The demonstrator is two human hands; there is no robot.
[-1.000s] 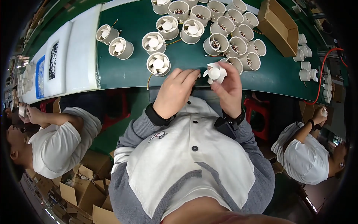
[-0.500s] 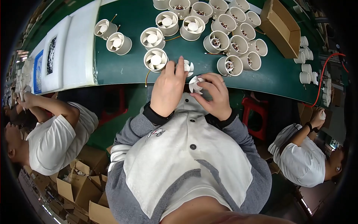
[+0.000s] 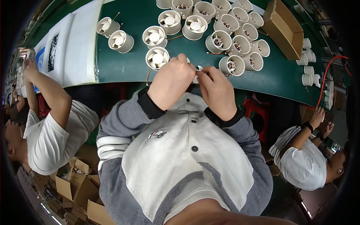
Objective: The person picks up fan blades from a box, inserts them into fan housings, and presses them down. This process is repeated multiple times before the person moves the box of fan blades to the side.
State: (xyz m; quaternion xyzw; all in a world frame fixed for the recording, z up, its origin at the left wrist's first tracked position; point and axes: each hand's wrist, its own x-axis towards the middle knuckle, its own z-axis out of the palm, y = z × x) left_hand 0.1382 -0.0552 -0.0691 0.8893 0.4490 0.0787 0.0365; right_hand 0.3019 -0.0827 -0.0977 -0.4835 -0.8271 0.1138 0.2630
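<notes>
The white impeller (image 3: 195, 79), mostly hidden, is right of the nearest bladed fan (image 3: 157, 59). Our right hand (image 3: 218, 90) pinches it; our left hand (image 3: 171, 81) clenches beside it, around what we cannot tell. Light fingertip pressure should spare the thin blades.

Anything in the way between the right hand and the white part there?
Nothing visible: the right hand is right at the white part. The left hand sits close on the other side; together the hands hide most of it.
</notes>
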